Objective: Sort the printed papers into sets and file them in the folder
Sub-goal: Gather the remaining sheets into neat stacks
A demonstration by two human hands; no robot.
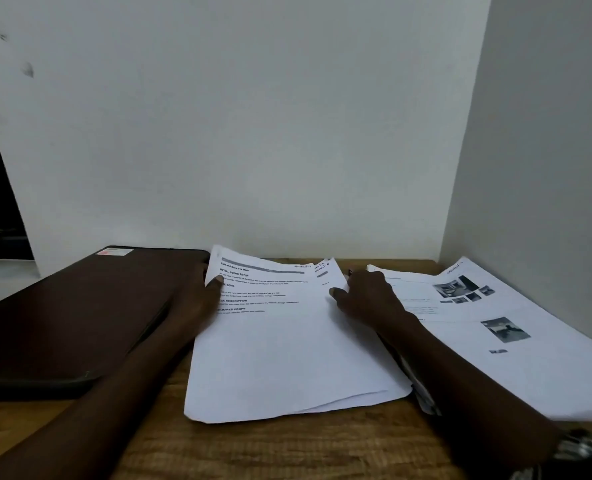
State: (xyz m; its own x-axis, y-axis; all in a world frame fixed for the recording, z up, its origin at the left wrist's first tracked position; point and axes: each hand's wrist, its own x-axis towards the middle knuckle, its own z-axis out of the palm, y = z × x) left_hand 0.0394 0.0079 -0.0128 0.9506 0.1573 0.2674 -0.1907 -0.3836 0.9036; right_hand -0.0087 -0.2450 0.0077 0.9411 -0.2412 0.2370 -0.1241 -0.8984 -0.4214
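Now the left hand (197, 299) pinches the middle stack (287, 341) at its left edge, right hand (367, 299) lying loosely spread on its far corner, dark folder (79, 313) closed on the counter (270, 445) — those fanned sheets could slip across into the right-hand pile (495, 341).

Bare forearms; right arm's striped black-and-white sleeve (578, 452) at lower corner.

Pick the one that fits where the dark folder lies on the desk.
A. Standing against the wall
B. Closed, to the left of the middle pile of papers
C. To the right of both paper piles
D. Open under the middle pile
B: the dark folder lies flat and closed beyond the left hand, left of the middle pile.
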